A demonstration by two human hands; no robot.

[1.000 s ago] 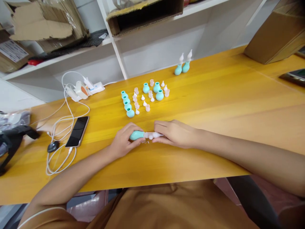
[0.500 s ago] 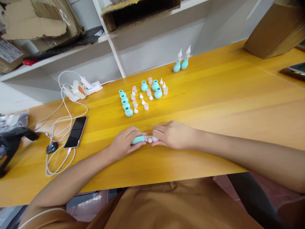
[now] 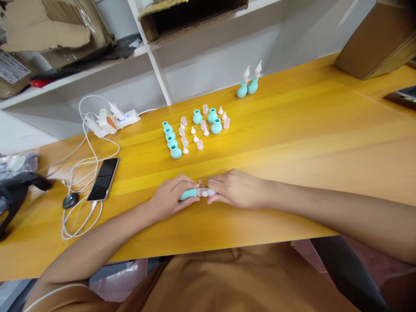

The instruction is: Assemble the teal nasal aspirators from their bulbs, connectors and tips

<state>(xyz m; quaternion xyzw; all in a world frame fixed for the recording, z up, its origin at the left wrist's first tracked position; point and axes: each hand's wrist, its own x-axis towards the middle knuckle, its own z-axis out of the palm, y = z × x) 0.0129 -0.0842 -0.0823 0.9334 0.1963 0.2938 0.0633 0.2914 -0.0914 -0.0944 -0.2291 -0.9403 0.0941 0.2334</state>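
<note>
My left hand (image 3: 170,199) is closed around a teal rubber bulb (image 3: 188,194) lying sideways just above the yellow table (image 3: 292,143). My right hand (image 3: 235,188) pinches the clear pinkish tip (image 3: 205,192) that sticks out of the bulb's mouth. Both hands meet near the table's front edge. A tiny clear part (image 3: 199,182) lies just behind the fingers. Farther back stand several loose teal bulbs (image 3: 171,139) and small clear tips (image 3: 201,130). Two assembled bulbs with tips (image 3: 247,84) stand upright at the back.
A phone (image 3: 104,172) lies at the left among white cables (image 3: 81,173), with a power strip (image 3: 113,120) behind and a black mouse (image 3: 69,200) near it. Cardboard boxes (image 3: 373,39) sit at the back right and on the white shelves (image 3: 156,65).
Both hands have slid slightly toward me with the bulb and tip still held between them. The small clear part now lies behind the fingers instead of in front.
</note>
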